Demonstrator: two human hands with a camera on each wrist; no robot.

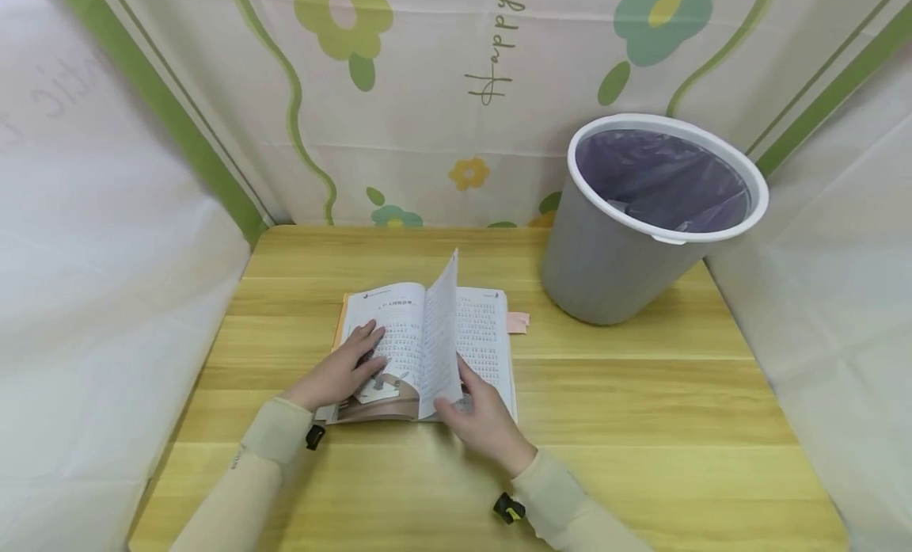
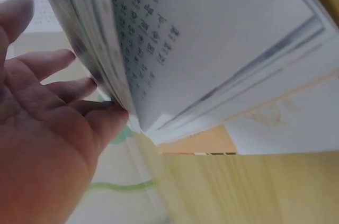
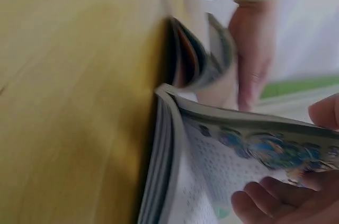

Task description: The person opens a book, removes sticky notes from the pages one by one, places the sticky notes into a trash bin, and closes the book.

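An open book (image 1: 479, 318) with printed text lies on the wooden table. One page (image 1: 443, 330) stands raised near the spine, its lower part between the thumb and fingers of my right hand (image 1: 488, 421). In the right wrist view, the thumb is on one side of this page (image 3: 259, 144), which bears a coloured picture, with the fingers on the other. My left hand (image 1: 342, 374) rests on the left page with its fingers extended, over a picture near the bottom. The left wrist view shows the left fingertips (image 2: 114, 115) against the edges of several pages.
A grey waste bin (image 1: 606, 259) with a white rim and a purple liner (image 1: 655, 172) stands at the table's back right. A pink tab (image 1: 518, 322) sticks out from the book's right side. Flower-printed cloth (image 1: 427, 116) hangs behind, with white sheets on both sides.
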